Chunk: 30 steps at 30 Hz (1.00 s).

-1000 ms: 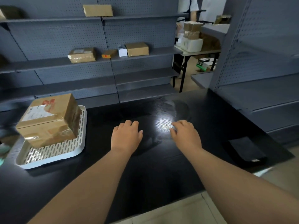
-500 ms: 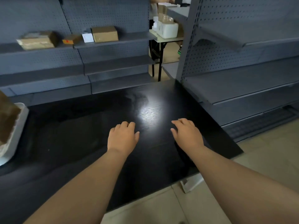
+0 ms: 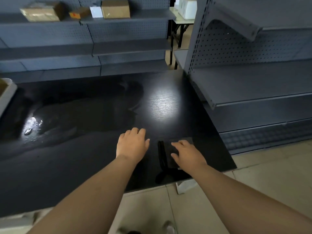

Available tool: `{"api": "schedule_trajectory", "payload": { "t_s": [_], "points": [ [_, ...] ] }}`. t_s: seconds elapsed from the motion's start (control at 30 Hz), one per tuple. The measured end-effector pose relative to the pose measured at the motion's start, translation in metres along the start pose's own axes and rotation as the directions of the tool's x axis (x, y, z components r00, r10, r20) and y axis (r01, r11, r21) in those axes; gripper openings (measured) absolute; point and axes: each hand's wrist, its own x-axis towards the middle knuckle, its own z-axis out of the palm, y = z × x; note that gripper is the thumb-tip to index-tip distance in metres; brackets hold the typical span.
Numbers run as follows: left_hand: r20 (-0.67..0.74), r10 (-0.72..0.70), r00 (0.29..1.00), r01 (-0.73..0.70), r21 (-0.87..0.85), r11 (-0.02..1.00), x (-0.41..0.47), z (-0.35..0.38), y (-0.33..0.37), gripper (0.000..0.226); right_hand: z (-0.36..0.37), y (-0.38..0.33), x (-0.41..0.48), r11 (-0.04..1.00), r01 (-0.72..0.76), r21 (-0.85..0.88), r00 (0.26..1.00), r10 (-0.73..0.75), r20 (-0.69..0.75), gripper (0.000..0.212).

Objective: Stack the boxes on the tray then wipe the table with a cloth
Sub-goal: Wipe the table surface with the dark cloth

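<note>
A dark folded cloth [image 3: 168, 150] lies on the black table [image 3: 84, 149] near its front right corner. My right hand [image 3: 187, 155] rests on top of the cloth with fingers spread. My left hand [image 3: 132, 144] lies flat on the table just left of the cloth, holding nothing. At the far left edge only a corner of the white tray [image 3: 7, 93] shows, with a sliver of a brown box [image 3: 2, 86] on it.
Wet smears and a small shiny scrap [image 3: 27, 131] mark the table's left half. Grey shelving [image 3: 253, 85] stands against the table's right side. Back shelves hold cardboard boxes [image 3: 115, 8]. The table's right edge drops to a tiled floor [image 3: 270, 174].
My view has swung right, so the tray and box slid to the left edge. My right hand has come onto the dark cloth; my left hand stays flat on the table.
</note>
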Motion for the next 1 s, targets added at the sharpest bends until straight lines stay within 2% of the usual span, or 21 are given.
{"api": "schedule_trajectory", "payload": {
  "t_s": [0.07, 0.13, 0.57, 0.77, 1.0],
  "points": [
    [0.006, -0.029, 1.0, 0.029, 0.022, 0.999, 0.0, 0.0, -0.003, 0.044, 0.005, -0.003, 0.002, 0.999, -0.003, -0.049, 0.993, 0.008, 0.12, 0.06],
    [0.006, -0.068, 0.998, 0.068, 0.038, 0.997, 0.001, -0.001, -0.009, 0.044, 0.005, -0.006, 0.006, 0.996, 0.006, -0.087, 0.986, 0.008, 0.166, 0.064],
    [0.031, -0.254, 0.967, 0.251, 0.074, 0.965, -0.007, -0.013, -0.085, 0.04, 0.002, -0.057, 0.063, 0.984, 0.015, -0.18, 0.98, 0.021, 0.197, 0.066],
    [0.046, -0.326, 0.944, 0.323, 0.059, 0.944, -0.016, -0.015, -0.163, 0.039, 0.013, -0.125, 0.101, 0.975, 0.0, -0.223, 0.983, 0.042, 0.18, 0.066],
    [0.087, -0.352, 0.932, 0.351, 0.032, 0.936, -0.01, -0.022, -0.297, 0.041, 0.039, -0.246, 0.153, 0.979, -0.028, -0.203, 0.985, 0.061, 0.162, 0.065]
  ]
}}
